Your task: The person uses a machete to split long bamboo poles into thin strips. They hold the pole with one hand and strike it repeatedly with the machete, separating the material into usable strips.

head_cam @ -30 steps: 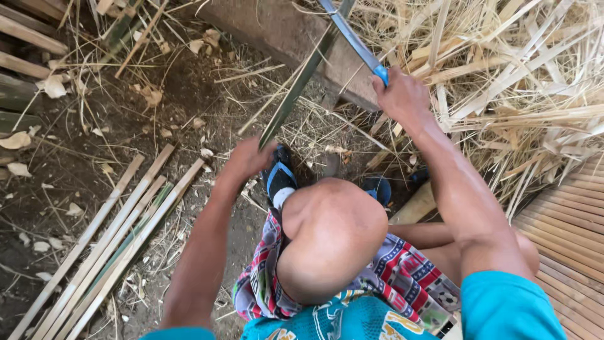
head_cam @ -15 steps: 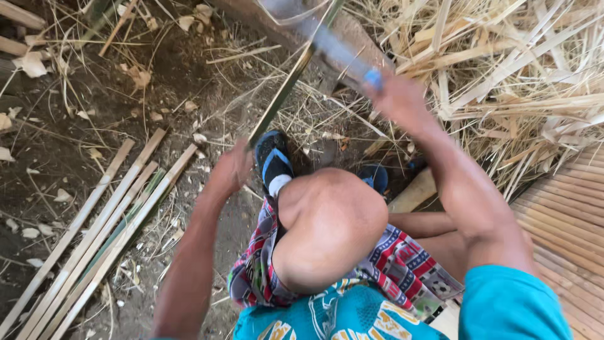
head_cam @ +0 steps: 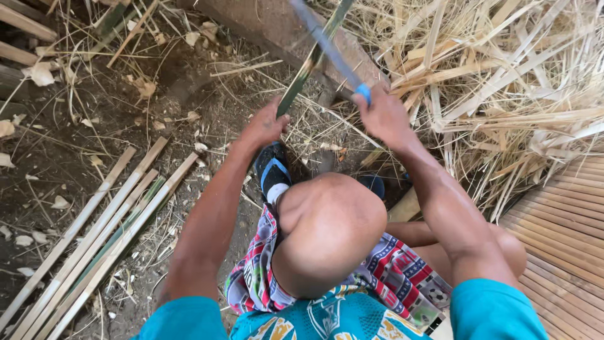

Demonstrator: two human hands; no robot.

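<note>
My left hand (head_cam: 265,124) grips the lower end of a green bamboo strip (head_cam: 309,63) that slants up and to the right over a wooden block (head_cam: 277,28). My right hand (head_cam: 385,116) is closed on the blue handle of a long knife (head_cam: 327,45), whose blurred blade crosses the strip near the top of the view. My bent knee (head_cam: 327,233) and patterned shorts fill the middle, with a blue and black sandal (head_cam: 274,170) just below my left hand.
Several split bamboo slats (head_cam: 94,236) lie side by side on the dirt at the left. A heap of pale bamboo shavings (head_cam: 503,82) fills the right. A slatted bamboo floor (head_cam: 566,233) sits at the lower right.
The knife blade has swung across the bamboo strip, and both hands have shifted lower in the view. My left hand has slid up closer to the strip's base.
</note>
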